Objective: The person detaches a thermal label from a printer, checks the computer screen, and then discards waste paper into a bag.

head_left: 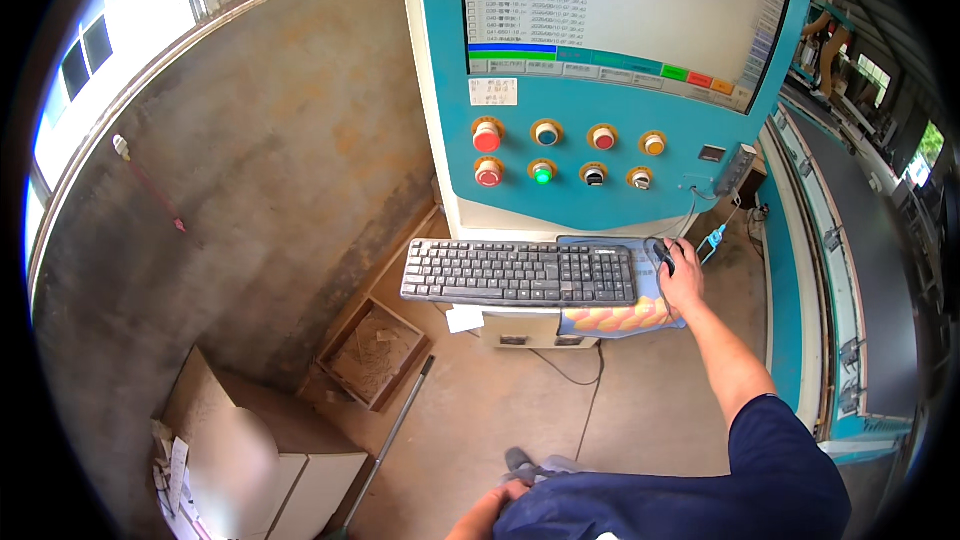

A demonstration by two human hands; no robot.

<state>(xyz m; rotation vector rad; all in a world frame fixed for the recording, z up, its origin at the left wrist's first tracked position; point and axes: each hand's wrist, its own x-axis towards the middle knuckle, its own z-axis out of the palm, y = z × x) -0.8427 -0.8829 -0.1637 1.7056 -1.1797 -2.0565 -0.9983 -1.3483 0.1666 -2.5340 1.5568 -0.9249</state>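
My right hand [683, 278] rests over a black computer mouse [664, 258], its fingers curled round it. The mouse sits on a patterned mouse pad [650, 290] at the right end of a black keyboard [520, 273]. Above them stands a teal control cabinet [620, 202] with a lit screen [620, 10] showing a list of rows and coloured bars. Low in the view, my left hand [512, 492] hangs close to my body near a shoe, away from the keyboard; its fingers are too unclear to read.
Red, blue and yellow buttons and a lit green one [543, 175] line the cabinet. A wooden tray [372, 354] with scraps lies by the wall, beside a long-handled pole [392, 440]. White boxes [300, 490] stand lower left. A long teal machine [850, 270] runs along the right.
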